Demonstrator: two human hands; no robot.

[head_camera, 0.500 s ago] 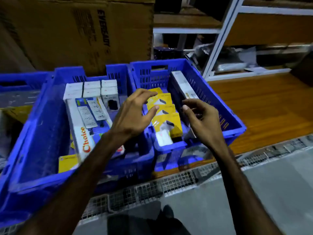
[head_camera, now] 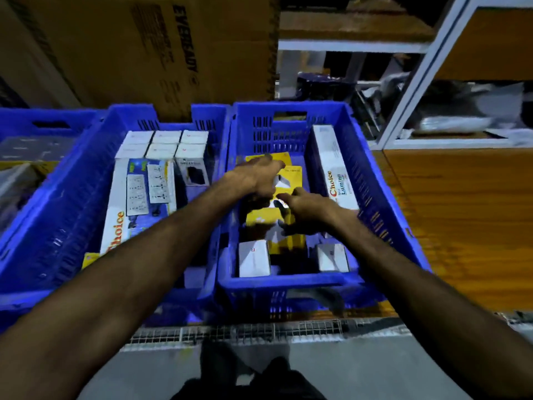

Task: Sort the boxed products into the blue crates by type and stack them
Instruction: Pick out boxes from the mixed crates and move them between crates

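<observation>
A row of yellow boxes [head_camera: 259, 219] lies down the middle of the right blue crate [head_camera: 288, 280]. My left hand [head_camera: 253, 177] reaches across into this crate and lies over the far yellow boxes, fingers fairly straight. My right hand [head_camera: 305, 209] curls its fingers on the edge of a yellow box near the middle. A long white Choice box [head_camera: 334, 168] leans on the crate's right wall. Two small white boxes [head_camera: 253, 258] [head_camera: 331, 256] sit at the near end. The left blue crate [head_camera: 72, 157] holds several small white boxes [head_camera: 167, 142] and a long Choice box [head_camera: 121, 212].
A third blue crate [head_camera: 43, 122] sits at the far left. A big cardboard carton [head_camera: 144, 53] stands behind the crates. A white shelf frame [head_camera: 418, 82] rises at the back right, above a wooden surface [head_camera: 461, 212]. Wire mesh [head_camera: 245, 330] edges the near side.
Both hands have moved forward and down into the right crate onto the yellow boxes. My left hand crossed over from the wall between the crates. My head has come closer.
</observation>
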